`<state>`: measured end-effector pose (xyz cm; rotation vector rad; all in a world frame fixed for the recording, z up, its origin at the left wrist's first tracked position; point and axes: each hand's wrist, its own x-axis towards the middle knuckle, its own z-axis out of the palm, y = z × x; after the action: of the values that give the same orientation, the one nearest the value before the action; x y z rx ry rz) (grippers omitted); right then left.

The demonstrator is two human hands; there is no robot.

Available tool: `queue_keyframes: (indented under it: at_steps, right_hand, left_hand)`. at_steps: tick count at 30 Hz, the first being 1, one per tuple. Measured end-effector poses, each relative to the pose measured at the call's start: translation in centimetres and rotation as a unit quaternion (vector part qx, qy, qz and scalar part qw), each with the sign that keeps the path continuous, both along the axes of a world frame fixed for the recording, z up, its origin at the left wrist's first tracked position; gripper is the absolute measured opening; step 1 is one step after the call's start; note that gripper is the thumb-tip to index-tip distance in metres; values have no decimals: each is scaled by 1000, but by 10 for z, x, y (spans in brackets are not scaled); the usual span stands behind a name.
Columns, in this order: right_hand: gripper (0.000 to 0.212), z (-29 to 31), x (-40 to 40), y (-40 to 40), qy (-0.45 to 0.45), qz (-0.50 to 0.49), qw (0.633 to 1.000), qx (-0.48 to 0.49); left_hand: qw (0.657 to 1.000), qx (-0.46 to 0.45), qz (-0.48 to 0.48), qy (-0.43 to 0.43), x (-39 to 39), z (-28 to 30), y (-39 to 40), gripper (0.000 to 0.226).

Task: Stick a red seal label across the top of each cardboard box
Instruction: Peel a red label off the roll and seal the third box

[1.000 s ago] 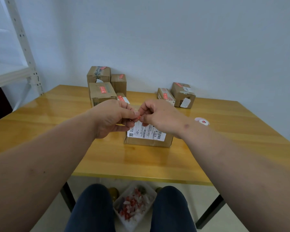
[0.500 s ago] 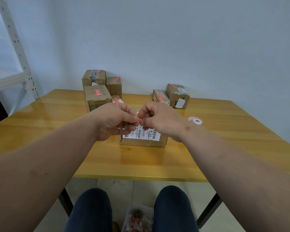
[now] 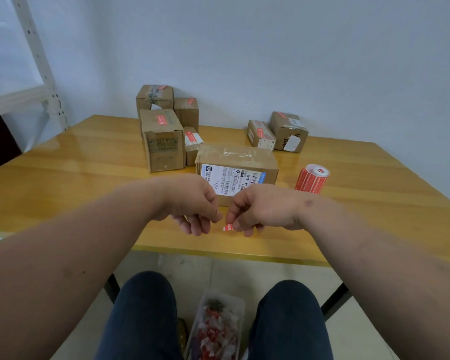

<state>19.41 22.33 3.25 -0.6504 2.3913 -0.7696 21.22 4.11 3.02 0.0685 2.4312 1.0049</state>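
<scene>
A small red seal label (image 3: 228, 227) hangs pinched in the curled fingertips of the right hand (image 3: 263, 211), above the near part of the glossy yellow wooden table (image 3: 89, 183). Only a short red-and-white piece of it shows below the fingers. The left hand (image 3: 192, 206) hovers just to its left, fingers curled downward with thumb and forefinger close together; whether they hold anything I cannot tell. The two hands are near each other but apart.

Just beyond the hands lies a flat brown cardboard box (image 3: 237, 165) sealed with clear tape, a white printed shipping sticker on its near side; no red label shows on its top. To its right stands a red roll of seal labels (image 3: 312, 179) with a white core, tilted slightly.

Farther left, a cluster of four brown cardboard boxes (image 3: 164, 131) sits stacked and side by side, each showing a red label on top. At the far right, near the pale wall, two more brown cardboard boxes (image 3: 277, 132) lie touching, also marked with red.

A white metal shelf frame (image 3: 37, 61) stands at the far left. Below the table's near edge, between the person's dark blue trouser knees (image 3: 146, 315), a clear plastic tray (image 3: 218, 326) holds red and white scraps.
</scene>
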Motion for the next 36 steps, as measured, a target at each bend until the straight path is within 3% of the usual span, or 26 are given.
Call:
queue_keyframes:
  at_steps: [6,12,16,21,24,27,31,33,35,36]
  right_hand:
    - [15,-14,7,-15,28,34,994,104]
    - [15,-21,5,-22,119,58,976,173]
    - [16,-17,2,-20,142,39,977,151]
    - [16,-6,-6,-14,73,-6,996,58]
    - [11,7,-12,-11,54,-27,998,-5]
    - [12,23,-17,-8,48,-71,993,-79]
    - [15,34,-34,-2,164,-152,962,-158]
    - [10,34,-46,1,255,-181,939,-143]
    - [4,30,-57,4,310,-188,928,-87]
    - [14,27,-63,6,320,-180,929,-46]
  left_hand:
    - [990,-105,-55,-77,6,-13,10,11]
    - [993,-103,-31,-56,1,-14,9,14]
    - [995,-77,-26,-50,-1,-10,6,13]
    - [999,-12,-17,-32,-8,6,0,16]
    - [999,43,8,25,-13,25,-8,21]
    - [979,76,83,167,-25,36,-14,22]
    - [928,114,192,298,-43,28,-19,11]
    - [922,84,200,321,-51,22,-21,5]
    - [927,43,183,325,-57,17,-22,18]
    - [931,17,171,322,-59,15,-21,26]
